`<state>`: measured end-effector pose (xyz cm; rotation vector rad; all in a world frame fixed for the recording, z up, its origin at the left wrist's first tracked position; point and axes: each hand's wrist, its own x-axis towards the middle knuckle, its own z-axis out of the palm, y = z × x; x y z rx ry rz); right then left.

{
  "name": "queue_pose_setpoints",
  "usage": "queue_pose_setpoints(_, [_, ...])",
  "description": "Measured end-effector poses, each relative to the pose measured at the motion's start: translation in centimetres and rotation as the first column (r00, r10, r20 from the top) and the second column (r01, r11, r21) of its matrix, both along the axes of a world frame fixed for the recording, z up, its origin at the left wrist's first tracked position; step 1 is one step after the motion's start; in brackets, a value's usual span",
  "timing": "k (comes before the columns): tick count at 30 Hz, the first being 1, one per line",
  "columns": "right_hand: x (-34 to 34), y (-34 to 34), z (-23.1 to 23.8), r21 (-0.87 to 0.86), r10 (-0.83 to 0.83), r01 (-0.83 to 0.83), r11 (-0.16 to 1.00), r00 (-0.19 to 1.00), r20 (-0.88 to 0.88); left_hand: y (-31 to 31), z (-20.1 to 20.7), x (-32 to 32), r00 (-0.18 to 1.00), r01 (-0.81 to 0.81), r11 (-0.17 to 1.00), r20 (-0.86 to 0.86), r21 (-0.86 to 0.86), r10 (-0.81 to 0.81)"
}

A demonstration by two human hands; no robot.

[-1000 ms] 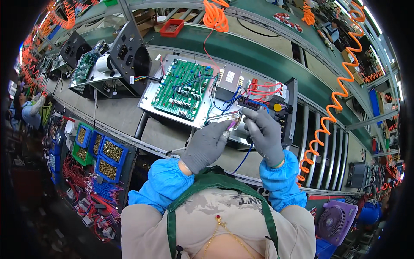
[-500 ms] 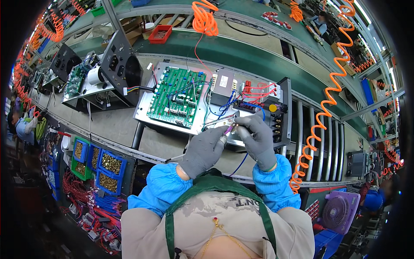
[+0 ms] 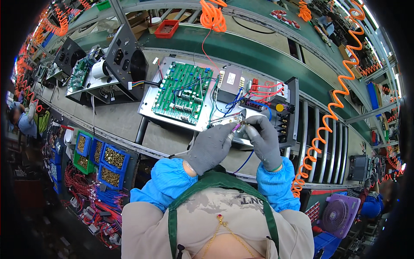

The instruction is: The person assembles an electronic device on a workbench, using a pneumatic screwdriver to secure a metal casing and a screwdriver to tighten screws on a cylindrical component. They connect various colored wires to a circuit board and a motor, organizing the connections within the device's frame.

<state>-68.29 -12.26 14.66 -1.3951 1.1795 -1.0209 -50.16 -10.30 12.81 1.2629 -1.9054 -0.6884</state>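
Observation:
My left hand (image 3: pixel 210 147), in a grey glove, is closed, its fingertips pinching a small purple piece (image 3: pixel 236 128) that looks like a sleeve or wire end. Gloved the same way, my right hand (image 3: pixel 265 141) meets it, thumb and forefinger pressed together around something tiny and partly hidden. Both hands are over the front edge of an open metal chassis. On that chassis lie a green circuit board (image 3: pixel 179 97), a dark transformer (image 3: pixel 230 84) and red wires (image 3: pixel 268 88). A blue wire (image 3: pixel 245 163) hangs below my hands.
A second open unit (image 3: pixel 123 62) stands at the left. Blue bins (image 3: pixel 114 158) of brass fittings sit at lower left beside bundled wires (image 3: pixel 101 196). Orange coiled hoses (image 3: pixel 327 118) hang at the right, over metal rollers (image 3: pixel 321 144). A purple fan (image 3: pixel 336 213) stands lower right.
The whole scene has shifted slightly right in the picture. My right fingers have closed in a little; both hands stay together at the purple piece.

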Motion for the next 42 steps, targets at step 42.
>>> queue_pose_setpoints(42, [-3.2,-5.5,9.4,-0.148,0.137,-0.584,0.798,0.415,-0.899,-1.0,0.7,-2.0,0.996,0.024,0.995,-0.084,-0.098,-0.032])
